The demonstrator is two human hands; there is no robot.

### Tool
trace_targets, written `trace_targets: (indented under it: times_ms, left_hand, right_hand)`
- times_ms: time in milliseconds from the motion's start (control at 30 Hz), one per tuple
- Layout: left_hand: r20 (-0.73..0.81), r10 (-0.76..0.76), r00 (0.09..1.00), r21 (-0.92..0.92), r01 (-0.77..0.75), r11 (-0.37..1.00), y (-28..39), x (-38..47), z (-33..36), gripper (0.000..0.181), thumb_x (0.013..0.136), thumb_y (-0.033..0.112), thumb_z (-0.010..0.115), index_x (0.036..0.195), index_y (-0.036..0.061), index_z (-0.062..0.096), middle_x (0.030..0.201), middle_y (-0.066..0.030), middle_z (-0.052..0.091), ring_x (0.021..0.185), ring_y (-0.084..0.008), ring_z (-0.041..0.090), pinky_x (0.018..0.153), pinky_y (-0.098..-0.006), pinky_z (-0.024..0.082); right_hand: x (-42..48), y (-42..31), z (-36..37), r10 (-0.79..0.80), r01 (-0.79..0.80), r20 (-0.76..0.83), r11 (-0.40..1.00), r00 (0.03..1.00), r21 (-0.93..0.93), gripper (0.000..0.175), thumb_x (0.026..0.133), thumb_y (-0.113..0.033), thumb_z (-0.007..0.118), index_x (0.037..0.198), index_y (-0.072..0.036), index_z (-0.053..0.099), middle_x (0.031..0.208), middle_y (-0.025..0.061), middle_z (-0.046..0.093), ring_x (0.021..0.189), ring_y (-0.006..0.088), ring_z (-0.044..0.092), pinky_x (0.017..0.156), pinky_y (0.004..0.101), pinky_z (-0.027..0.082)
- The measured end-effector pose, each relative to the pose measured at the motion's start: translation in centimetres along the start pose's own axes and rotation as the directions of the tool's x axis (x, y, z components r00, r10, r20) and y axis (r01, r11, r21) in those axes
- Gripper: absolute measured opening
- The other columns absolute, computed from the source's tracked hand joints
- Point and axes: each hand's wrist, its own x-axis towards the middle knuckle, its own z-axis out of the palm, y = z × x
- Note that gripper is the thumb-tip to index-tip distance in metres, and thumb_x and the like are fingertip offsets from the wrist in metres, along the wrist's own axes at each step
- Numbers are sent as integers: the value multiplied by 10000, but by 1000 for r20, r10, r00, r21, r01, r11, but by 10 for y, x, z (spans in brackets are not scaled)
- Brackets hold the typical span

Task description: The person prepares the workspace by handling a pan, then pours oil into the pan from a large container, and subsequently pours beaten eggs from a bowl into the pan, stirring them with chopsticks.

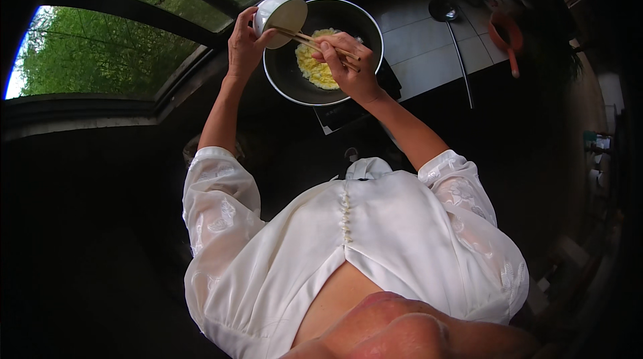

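Note:
My left hand (245, 47) grips a white bowl (284, 15), tipped on its side over the left rim of a dark wok (281, 75). In my right hand (351, 60) is a pair of wooden chopsticks (306, 40), whose tips reach to the mouth of the bowl. Yellow egg (319, 70) lies spread in the bottom of the wok, frothy and paler at its edges. My right hand hangs above the egg and hides part of it. How much is inside the bowl I cannot tell.
The wok stands on a black cooktop (341, 117). To its right, a long-handled metal ladle (459, 50) and an orange-red plastic scoop (505, 37) lie on the white-tiled counter (417, 60). A dark-framed window (105, 52) is at the upper left, with green foliage outside.

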Motion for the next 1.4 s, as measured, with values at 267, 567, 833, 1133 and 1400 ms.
trace_targets:
  times_ms: [267,567,833,1133,1400]
  left_hand:
    - [43,-28,999,135,22,991,11,-4,-5,671,742,267,883,1308,122,553,1105,-75,658,688,-183,679,631,-330,565]
    - [-70,-13,997,-58,9,998,2,-2,2,689,740,185,882,1333,126,534,1017,-76,665,678,-153,663,631,-313,558]
    - [-13,15,1000,39,-15,999,3,0,-5,691,743,215,884,1333,130,534,1093,-84,658,689,-180,676,646,-331,571]
    - [3,209,978,231,-204,951,14,-5,-14,752,705,316,906,1331,137,532,1195,-81,639,800,-249,720,682,-374,602]
    - [11,401,916,285,-387,877,21,-1,-13,784,684,336,909,1339,142,523,1229,-112,632,916,-314,716,718,-384,622]
  right_hand:
    - [1,3,0,-10,10,-6,999,1000,-31,182,1025,-52,561,1082,72,682,1030,121,676,911,199,746,795,281,649]
    - [-5,-3,-3,-112,107,-41,988,993,-115,151,993,-13,587,1052,82,687,968,139,693,864,196,746,738,280,636]
    - [-7,0,2,-4,4,21,1000,1000,19,206,1035,-68,551,1092,82,680,1051,135,681,919,215,750,800,281,652]
    - [-11,2,-9,149,-147,-45,988,988,44,233,1047,-103,547,1101,85,674,1047,132,687,936,224,749,819,287,644]
    - [-9,11,-24,303,-279,-163,948,939,154,280,1060,-170,536,1115,68,673,1008,157,725,914,227,756,813,292,646]
